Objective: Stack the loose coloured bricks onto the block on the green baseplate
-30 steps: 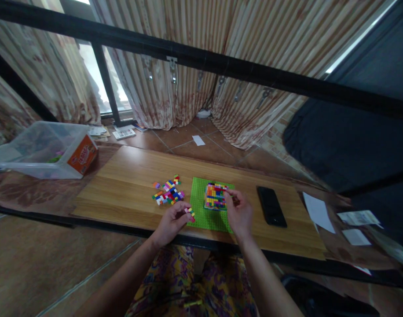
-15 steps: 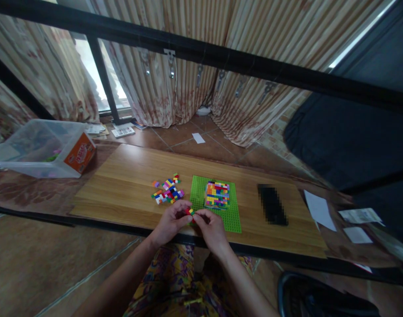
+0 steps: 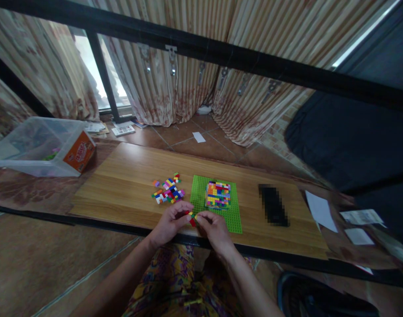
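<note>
Just in front of the baseplate's near-left corner, my left hand is closed on a small cluster of toy bricks, red and green with a bit of yellow. My right hand pinches at the cluster's right side, where a yellow piece shows at the fingertips; its exact shape is too small to tell. Beyond my hands a many-coloured block of stacked bricks stands on the green studded baseplate. A loose pile of mixed bricks lies on the board left of the baseplate.
All this rests on a wooden board. A blurred-out black object lies on its right, with paper sheets beyond. At the far left stands a clear plastic bin with an orange label. A dark bar crosses above.
My right fingertips have drawn slightly right, and more of the red and yellow bricks shows between my hands. The pile and the stacked block stay in place.
</note>
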Available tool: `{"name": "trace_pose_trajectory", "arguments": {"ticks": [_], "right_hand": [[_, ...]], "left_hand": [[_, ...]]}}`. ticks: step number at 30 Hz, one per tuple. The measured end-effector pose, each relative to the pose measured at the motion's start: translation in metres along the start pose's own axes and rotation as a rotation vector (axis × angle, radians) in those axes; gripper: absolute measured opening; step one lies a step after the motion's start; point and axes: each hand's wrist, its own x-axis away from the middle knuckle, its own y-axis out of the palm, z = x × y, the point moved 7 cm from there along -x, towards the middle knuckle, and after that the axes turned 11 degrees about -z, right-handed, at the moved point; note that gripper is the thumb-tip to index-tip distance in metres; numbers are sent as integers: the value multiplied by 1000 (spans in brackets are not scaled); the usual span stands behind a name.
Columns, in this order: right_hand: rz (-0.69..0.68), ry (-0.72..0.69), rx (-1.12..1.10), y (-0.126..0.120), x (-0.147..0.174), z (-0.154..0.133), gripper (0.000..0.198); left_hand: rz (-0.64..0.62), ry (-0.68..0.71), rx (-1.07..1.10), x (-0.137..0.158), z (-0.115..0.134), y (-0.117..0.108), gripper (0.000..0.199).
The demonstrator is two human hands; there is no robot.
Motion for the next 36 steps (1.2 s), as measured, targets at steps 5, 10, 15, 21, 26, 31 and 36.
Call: {"name": "trace_pose_trajectory", "arguments": {"ticks": [5, 10, 15, 21, 26, 31, 36], "right_hand": [[80, -69, -3, -21, 4, -14, 17], [272, -216, 274, -69, 0, -48, 18], [335, -289, 508, -97, -17, -64, 18], [266, -298, 763, -95, -36, -64, 16], [284, -299, 806, -95, -43, -61, 14], [338, -239, 682, -101, -46, -55, 11], [342, -255, 635, -102, -44, -51, 13]], "left_hand": [[29, -5, 18, 0, -3, -3, 24], [33, -22, 27, 1, -2, -2, 23], [27, -27, 30, 0, 3, -1, 23], [34, -38, 46, 0, -1, -2, 23], [26, -50, 60, 0, 0, -1, 22], [3, -42, 81, -1, 3, 1, 21], [-1, -40, 93, -2, 1, 0, 21]]}}
